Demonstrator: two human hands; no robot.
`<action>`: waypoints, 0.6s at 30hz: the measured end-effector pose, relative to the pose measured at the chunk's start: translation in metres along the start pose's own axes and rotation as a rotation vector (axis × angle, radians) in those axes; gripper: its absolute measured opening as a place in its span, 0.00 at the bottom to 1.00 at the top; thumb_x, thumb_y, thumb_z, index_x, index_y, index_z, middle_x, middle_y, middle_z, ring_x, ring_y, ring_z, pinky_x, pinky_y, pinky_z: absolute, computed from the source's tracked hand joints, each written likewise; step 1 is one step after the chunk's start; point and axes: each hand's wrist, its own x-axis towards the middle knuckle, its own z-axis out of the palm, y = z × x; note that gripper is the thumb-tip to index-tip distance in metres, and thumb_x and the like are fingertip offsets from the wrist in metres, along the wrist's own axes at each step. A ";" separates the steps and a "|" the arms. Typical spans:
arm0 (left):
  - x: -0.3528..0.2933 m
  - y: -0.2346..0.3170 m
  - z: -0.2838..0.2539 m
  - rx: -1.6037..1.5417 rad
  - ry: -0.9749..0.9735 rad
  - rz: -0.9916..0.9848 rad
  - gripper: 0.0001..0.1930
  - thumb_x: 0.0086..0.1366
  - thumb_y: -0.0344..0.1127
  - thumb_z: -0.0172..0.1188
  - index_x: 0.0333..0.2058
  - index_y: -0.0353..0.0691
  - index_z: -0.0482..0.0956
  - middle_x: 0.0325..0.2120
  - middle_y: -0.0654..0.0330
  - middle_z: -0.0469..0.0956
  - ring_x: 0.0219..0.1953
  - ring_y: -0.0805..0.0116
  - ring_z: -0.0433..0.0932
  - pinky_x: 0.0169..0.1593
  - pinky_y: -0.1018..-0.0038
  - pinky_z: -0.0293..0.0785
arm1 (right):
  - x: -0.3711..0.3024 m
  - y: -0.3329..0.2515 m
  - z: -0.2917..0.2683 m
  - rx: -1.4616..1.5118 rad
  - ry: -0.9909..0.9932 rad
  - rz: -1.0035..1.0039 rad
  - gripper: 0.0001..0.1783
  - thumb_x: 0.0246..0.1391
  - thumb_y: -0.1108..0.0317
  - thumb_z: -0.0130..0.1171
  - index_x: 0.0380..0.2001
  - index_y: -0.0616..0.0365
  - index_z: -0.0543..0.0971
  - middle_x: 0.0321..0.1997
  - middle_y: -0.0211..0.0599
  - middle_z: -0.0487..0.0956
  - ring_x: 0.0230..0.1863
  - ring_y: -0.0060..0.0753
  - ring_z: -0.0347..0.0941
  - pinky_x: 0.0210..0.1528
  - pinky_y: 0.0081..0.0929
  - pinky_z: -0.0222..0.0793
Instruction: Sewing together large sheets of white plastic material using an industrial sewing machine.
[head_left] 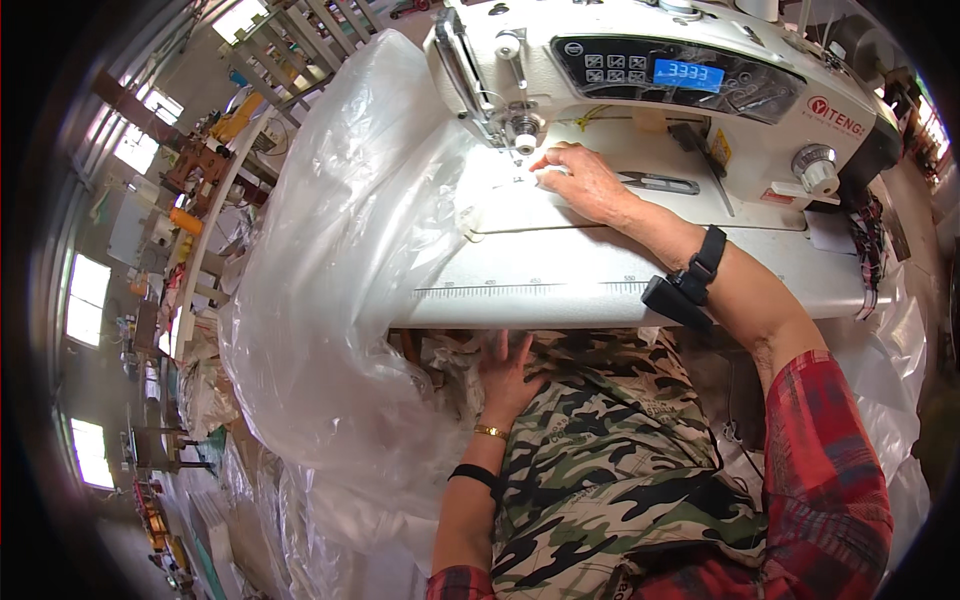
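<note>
Best keep clear plastic (pixel 330 260) flat, minding curled right hand (pixel 583 182) near sewing head (pixel 523 125) — can't tell the grip — with left hand (pixel 506 382) splayed.

White sewing table (pixel 600 262), mounted sewing machine (pixel 660 95), thread snips (pixel 675 186), clear plastic sheeting (pixel 335 235)

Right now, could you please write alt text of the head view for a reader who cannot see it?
A person's right hand is close to the needle area of a white sewing machine; the left hand is lower, near the table's front edge, beside camouflage cloth. Translucent plastic sheeting spreads across the left.
</note>
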 end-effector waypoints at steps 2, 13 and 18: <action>0.000 -0.002 -0.001 0.021 0.004 -0.013 0.43 0.49 0.61 0.68 0.64 0.60 0.65 0.70 0.54 0.46 0.68 0.31 0.44 0.65 0.42 0.53 | 0.000 0.001 0.002 -0.005 -0.002 -0.021 0.19 0.52 0.57 0.54 0.40 0.57 0.83 0.46 0.49 0.79 0.50 0.49 0.73 0.57 0.41 0.65; -0.005 0.000 -0.001 -0.081 0.123 -0.055 0.41 0.46 0.56 0.71 0.60 0.58 0.70 0.68 0.56 0.49 0.67 0.34 0.48 0.62 0.44 0.59 | 0.007 0.021 0.002 0.085 -0.053 -0.067 0.19 0.58 0.60 0.51 0.43 0.63 0.79 0.45 0.44 0.80 0.49 0.37 0.74 0.56 0.31 0.65; -0.005 -0.003 0.003 -0.105 0.074 -0.045 0.39 0.47 0.57 0.69 0.60 0.60 0.71 0.69 0.57 0.47 0.68 0.34 0.46 0.62 0.41 0.56 | 0.009 0.021 0.002 0.163 -0.069 0.016 0.18 0.59 0.62 0.53 0.46 0.65 0.78 0.41 0.36 0.79 0.44 0.26 0.70 0.51 0.25 0.63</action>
